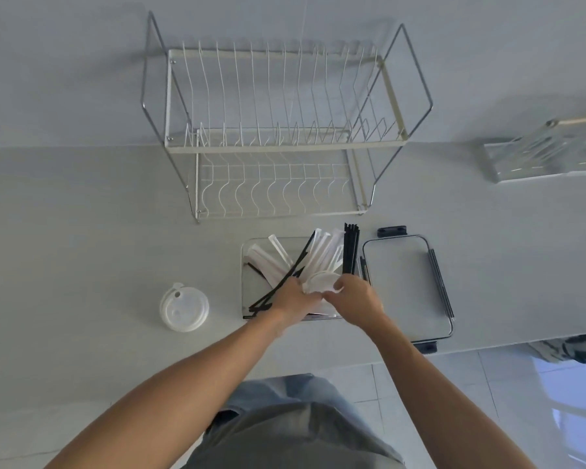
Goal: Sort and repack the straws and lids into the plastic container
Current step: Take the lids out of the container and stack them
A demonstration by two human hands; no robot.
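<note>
My 2 hands, left (293,297) and right (355,299), close their fingers on 1 stack of white plastic lids (320,280) over 1 clear plastic container (245,282); 1 separate lid stack (184,307) rests on the surface.

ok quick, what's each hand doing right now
Left hand: closed on black straws over the container.
Right hand: closed on a white lid.
</note>
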